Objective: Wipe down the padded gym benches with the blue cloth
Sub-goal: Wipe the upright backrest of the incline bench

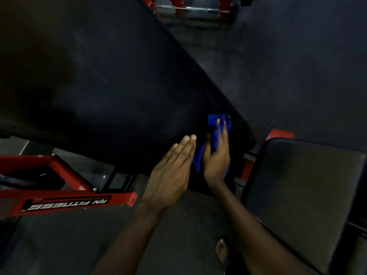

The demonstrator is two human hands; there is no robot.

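A long black padded backrest [95, 76] runs from the upper middle down to the lower middle of the head view. Near its lower right corner my right hand [217, 157] presses the blue cloth [216, 124] against the pad, fingers spread over the bunched fabric. My left hand [170, 171] lies just to the left of it, flat with fingers straight and together, holding nothing, its fingertips over the pad's lower edge. A separate black seat pad [303, 195] sits to the right.
The red steel frame [69, 201] with a white brand label stretches across the lower left. More red frame parts [198, 8] stand at the top. Dark rubber floor [278, 66] surrounds the bench. A bare foot [222, 251] is on the floor near the bottom.
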